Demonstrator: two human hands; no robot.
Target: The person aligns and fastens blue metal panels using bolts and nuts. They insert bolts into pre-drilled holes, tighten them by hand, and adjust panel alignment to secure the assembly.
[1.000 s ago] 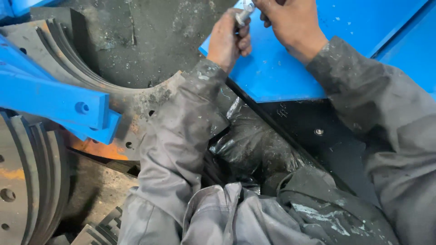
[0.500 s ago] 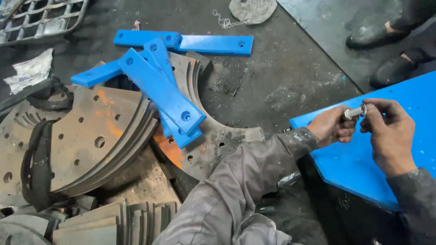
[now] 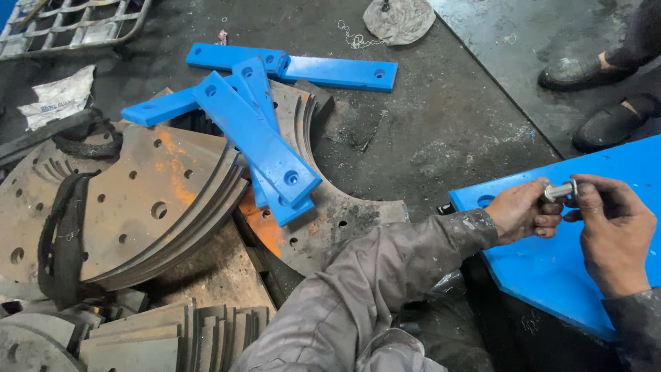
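Observation:
A small silver bolt (image 3: 559, 191) is pinched between both my hands above a large blue painted steel plate (image 3: 551, 265) at the right. My left hand (image 3: 525, 210) grips one end with its fingertips. My right hand (image 3: 613, 231) closes its thumb and fingers on the other end. A round hole (image 3: 487, 200) in the blue plate lies just left of my left hand. Both sleeves are grey and dirty.
Several blue drilled bars (image 3: 258, 141) lie crossed on a pile of rusty curved steel plates (image 3: 138, 200). A black strap (image 3: 65, 234) drapes over the plates at the left. Another person's dark shoes (image 3: 606, 96) stand at the top right. A metal grate (image 3: 76, 24) lies top left.
The view has swung from close over the blue plate out to the left, bringing the plate pile into sight. My hands still hold the bolt together over the blue plate.

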